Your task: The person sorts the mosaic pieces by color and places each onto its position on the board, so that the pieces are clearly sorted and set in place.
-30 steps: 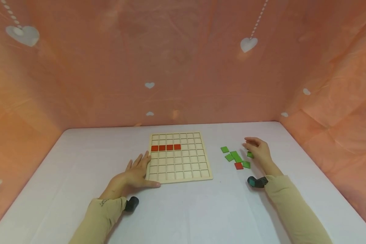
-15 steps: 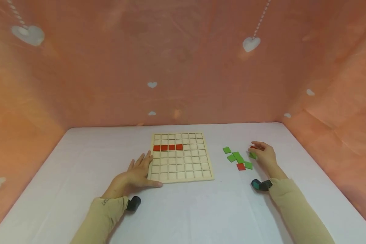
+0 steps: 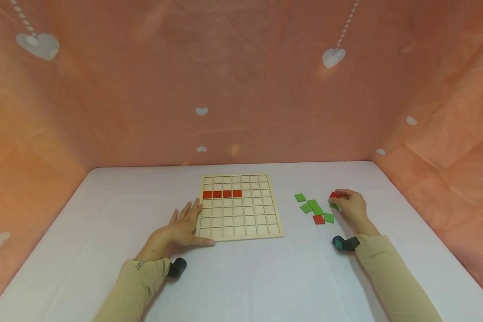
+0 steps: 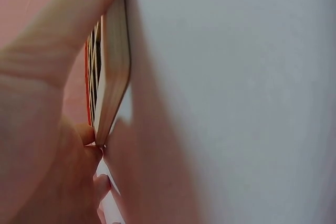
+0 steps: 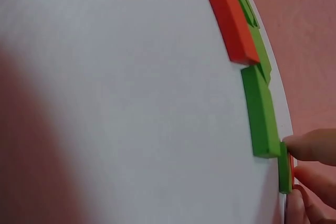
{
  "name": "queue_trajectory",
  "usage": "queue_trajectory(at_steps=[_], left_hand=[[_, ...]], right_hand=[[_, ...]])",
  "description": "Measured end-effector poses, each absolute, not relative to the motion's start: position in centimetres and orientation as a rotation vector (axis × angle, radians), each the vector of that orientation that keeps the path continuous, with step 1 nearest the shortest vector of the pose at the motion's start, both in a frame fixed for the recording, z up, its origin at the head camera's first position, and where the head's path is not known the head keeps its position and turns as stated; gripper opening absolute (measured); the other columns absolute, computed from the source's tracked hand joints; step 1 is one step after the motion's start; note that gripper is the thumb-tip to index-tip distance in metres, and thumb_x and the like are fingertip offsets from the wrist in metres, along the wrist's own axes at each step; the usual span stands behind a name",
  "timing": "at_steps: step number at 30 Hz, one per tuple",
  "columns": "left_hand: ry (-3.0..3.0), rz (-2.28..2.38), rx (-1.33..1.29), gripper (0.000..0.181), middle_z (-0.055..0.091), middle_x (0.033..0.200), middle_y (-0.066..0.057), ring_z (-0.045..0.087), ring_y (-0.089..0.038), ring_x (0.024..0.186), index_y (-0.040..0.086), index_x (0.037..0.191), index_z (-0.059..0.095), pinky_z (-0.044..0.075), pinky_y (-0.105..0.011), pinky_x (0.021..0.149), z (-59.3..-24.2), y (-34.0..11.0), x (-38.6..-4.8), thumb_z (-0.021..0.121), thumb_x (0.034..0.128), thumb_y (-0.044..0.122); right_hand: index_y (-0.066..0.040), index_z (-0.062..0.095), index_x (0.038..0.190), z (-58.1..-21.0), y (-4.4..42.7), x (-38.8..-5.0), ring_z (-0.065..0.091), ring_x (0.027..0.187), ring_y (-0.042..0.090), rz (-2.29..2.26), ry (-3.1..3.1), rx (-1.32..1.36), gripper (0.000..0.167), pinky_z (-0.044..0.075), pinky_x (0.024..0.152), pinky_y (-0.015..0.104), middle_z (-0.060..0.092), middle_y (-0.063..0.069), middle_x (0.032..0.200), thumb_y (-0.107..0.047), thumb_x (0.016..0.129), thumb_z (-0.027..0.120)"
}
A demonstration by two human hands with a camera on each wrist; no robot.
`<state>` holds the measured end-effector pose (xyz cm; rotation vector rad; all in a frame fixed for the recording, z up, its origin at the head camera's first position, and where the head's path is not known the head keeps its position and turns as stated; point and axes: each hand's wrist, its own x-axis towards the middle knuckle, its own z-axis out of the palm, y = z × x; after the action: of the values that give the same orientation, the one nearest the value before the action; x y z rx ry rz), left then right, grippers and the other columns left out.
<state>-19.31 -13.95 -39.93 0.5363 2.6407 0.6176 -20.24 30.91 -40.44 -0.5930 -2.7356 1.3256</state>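
Your right hand (image 3: 352,208) is pinching a red tile (image 3: 334,195) between thumb and fingertips, with a green tile (image 3: 333,206) lying just beside it. Toward the board, loose green tiles (image 3: 300,197) are lying in a loose cluster, and a second red tile (image 3: 319,219) is sitting at its near side. Your left hand (image 3: 181,230) is spreading its fingers along the left edge of the wooden grid board (image 3: 238,220), the thumb touching the near edge. Four red tiles (image 3: 227,194) are filling the leftmost cells of the board's third row from the far edge. A white tabletop (image 3: 241,277) is bearing everything.
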Motion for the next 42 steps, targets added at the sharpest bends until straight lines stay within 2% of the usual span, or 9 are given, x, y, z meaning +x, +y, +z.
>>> queue_trajectory(at_steps=[6,11,16,20,25,32,42], left_hand=[[2.639,0.615,0.524,0.117,-0.005,0.160,-0.020,-0.005,-0.041,0.147,-0.004,0.151,0.006,-0.004,-0.060,0.116,-39.9,-13.9,-19.3,0.074,0.0757,0.055],[2.641,0.610,0.526,0.115,-0.004,0.160,-0.022,-0.003,-0.042,0.146,-0.005,0.151,0.008,-0.003,-0.062,0.115,-39.8,-13.9,-19.2,0.074,0.0764,0.053],[2.642,0.620,0.531,0.113,-0.002,0.160,-0.022,-0.002,-0.043,0.146,-0.005,0.151,0.009,-0.002,-0.062,0.115,-39.7,-13.9,-19.1,0.074,0.0767,0.052],[2.644,0.620,0.531,0.113,-0.002,0.160,-0.022,-0.001,-0.043,0.146,-0.004,0.151,0.009,-0.001,-0.062,0.115,-39.8,-13.9,-19.2,0.074,0.0765,0.052],[2.640,0.626,0.530,0.114,-0.002,0.160,-0.022,-0.002,-0.043,0.146,-0.004,0.151,0.009,-0.002,-0.062,0.115,-39.9,-13.9,-19.2,0.074,0.0763,0.052],[2.644,0.619,0.532,0.114,-0.003,0.160,-0.022,-0.002,-0.043,0.146,-0.005,0.151,0.009,-0.001,-0.063,0.115,-40.0,-13.9,-19.3,0.074,0.0766,0.052],[2.645,0.612,0.535,0.113,-0.005,0.160,-0.021,-0.004,-0.042,0.146,-0.005,0.151,0.008,-0.003,-0.061,0.115,-40.1,-13.9,-19.3,0.073,0.0774,0.052]], right_hand=[[0.006,0.052,0.132,-40.5,31.0,-20.2,0.044,0.109,0.033,1.312,-2.725,-0.581,0.048,0.041,0.080,0.028,0.049,0.028,0.132,-0.017,0.091,0.060],[0.005,0.054,0.131,-40.6,30.7,-20.3,0.045,0.108,0.030,1.379,-2.669,-0.627,0.045,0.041,0.071,0.018,0.050,0.026,0.131,-0.014,0.090,0.059],[0.005,0.057,0.128,-40.9,30.6,-20.6,0.047,0.105,0.027,1.363,-2.646,-0.614,0.042,0.040,0.063,0.012,0.055,0.026,0.123,-0.012,0.089,0.061],[0.005,0.057,0.127,-40.9,30.6,-20.7,0.048,0.103,0.025,1.354,-2.676,-0.583,0.043,0.041,0.063,0.011,0.058,0.024,0.120,-0.015,0.090,0.063],[0.002,0.054,0.132,-40.8,30.3,-20.8,0.045,0.109,0.027,1.429,-2.692,-0.565,0.048,0.042,0.066,0.010,0.054,0.023,0.129,-0.022,0.091,0.064],[0.001,0.053,0.134,-40.8,29.6,-21.0,0.045,0.114,0.026,1.485,-2.652,-0.479,0.049,0.040,0.070,0.007,0.053,0.024,0.133,-0.020,0.091,0.065],[-0.004,0.051,0.137,-40.8,28.6,-21.3,0.044,0.107,0.024,1.525,-2.669,-0.435,0.053,0.042,0.069,0.015,0.052,0.021,0.133,-0.029,0.092,0.064]])
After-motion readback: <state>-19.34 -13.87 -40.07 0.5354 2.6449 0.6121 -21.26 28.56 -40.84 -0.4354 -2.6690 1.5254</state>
